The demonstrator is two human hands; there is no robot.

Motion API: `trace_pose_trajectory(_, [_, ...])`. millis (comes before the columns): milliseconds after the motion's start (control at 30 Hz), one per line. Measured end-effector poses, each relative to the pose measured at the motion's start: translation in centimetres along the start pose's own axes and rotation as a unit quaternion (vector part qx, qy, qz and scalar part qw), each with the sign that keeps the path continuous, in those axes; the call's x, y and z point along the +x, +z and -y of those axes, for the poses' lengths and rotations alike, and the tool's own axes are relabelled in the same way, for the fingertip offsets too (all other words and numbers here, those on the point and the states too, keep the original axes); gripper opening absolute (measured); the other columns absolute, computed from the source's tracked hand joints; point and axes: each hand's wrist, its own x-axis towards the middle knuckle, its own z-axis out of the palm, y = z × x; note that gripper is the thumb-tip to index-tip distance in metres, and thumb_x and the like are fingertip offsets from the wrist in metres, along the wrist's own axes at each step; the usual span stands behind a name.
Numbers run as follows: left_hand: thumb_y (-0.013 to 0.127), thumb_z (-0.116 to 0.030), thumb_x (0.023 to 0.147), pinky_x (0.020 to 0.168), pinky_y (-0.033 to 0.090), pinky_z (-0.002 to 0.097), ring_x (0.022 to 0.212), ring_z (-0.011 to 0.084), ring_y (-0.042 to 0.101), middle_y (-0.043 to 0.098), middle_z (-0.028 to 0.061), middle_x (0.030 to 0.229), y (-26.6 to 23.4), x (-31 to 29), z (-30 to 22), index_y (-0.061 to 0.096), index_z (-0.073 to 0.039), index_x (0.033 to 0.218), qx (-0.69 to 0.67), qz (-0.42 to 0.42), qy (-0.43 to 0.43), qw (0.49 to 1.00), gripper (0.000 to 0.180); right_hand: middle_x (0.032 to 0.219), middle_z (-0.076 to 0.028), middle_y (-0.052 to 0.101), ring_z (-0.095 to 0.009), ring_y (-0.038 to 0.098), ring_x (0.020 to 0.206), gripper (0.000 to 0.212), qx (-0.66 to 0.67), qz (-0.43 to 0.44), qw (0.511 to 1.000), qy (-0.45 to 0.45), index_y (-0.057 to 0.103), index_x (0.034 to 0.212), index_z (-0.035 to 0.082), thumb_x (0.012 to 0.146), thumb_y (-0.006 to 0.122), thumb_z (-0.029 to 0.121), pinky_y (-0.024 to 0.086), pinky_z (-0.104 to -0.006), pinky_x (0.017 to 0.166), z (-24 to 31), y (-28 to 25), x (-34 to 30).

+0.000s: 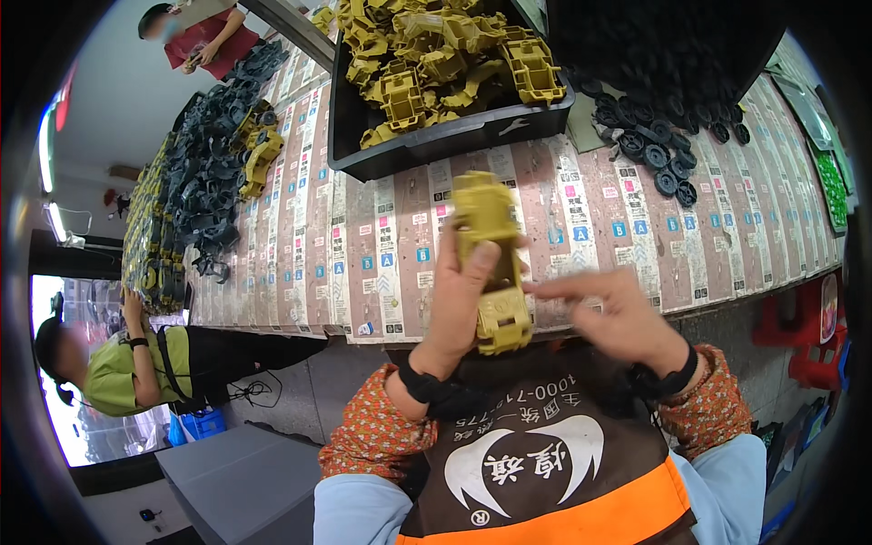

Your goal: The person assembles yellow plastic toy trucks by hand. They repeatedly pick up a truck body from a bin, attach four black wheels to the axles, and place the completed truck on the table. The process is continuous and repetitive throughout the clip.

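My left hand (460, 295) is wrapped round a yellow plastic toy car body (486, 213), thumb across its side. The body stands lengthwise above the near table edge, its lower end close to my apron. To its right is my right hand (622, 313), slightly blurred. Its index finger stretches toward the body's side, and the thumb sits apart below it. I see nothing held in that hand; whether the fingertip touches the body is hard to tell. Ahead, a black crate (454, 143) is heaped with similar yellow car bodies (400, 91).
Small black wheels (668, 154) spill onto the table (391, 245) at the right. On the left lie piles of dark grey parts (204, 177) and yellow bodies. One person (136, 363) is at the left, another (213, 45) farther back. Red stools (808, 336) stand at right.
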Motion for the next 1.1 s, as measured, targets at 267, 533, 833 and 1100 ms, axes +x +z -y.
trace_pose_trajectory(267, [0.059,-0.048,0.104,0.103,0.05,0.0335,0.122,0.0205,0.059,0.058,0.0159,0.135,-1.2,1.1,-3.1,0.03,-0.01,0.158,0.169,0.239,-0.224,0.929,0.072,0.115,-0.007,0.069,-0.016,0.065,0.104,0.041,0.031,-0.036,0.997,-0.068,0.063,0.133,0.001,0.093,0.068,0.011,0.051,-0.032,0.093,1.8,-2.5,1.6])
trace_pose_trajectory(533, [0.061,-0.054,0.1,0.101,0.056,0.0413,0.139,0.0305,0.051,0.048,0.0144,0.152,-3.7,0.7,-0.9,0.028,-0.016,0.161,-0.23,0.226,-0.163,0.932,0.079,0.118,-0.007,0.067,-0.012,0.065,0.106,0.034,0.339,-0.138,0.928,0.067,0.061,0.127,-0.001,0.101,0.069,0.018,0.054,-0.0285,0.092,-2.1,-1.6,-0.1])
trace_pose_trajectory(833, [0.058,-0.036,0.105,0.099,0.057,0.0466,0.115,0.0289,0.066,0.062,0.0158,0.13,1.0,1.5,0.6,0.05,-0.001,0.14,-0.15,0.0,-0.126,0.981,0.05,0.11,-0.01,0.068,-0.017,0.066,0.101,0.027,-0.113,-0.161,0.98,0.005,0.064,0.121,0.002,0.096,0.068,0.012,0.053,-0.0318,0.088,0.6,-5.0,-2.2])
trace_pose_trajectory(1100, [0.06,-0.037,0.104,0.08,0.063,0.0386,0.093,0.0222,0.071,0.066,0.0113,0.114,-0.3,1.3,0.1,0.045,-0.009,0.142,-0.103,0.031,-0.176,0.978,0.05,0.098,-0.02,0.063,-0.041,0.061,0.098,0.027,-0.454,-0.385,0.796,0.112,0.064,0.103,-0.001,0.086,0.075,0.017,0.05,-0.0472,0.085,-6.9,-17.2,-1.7])
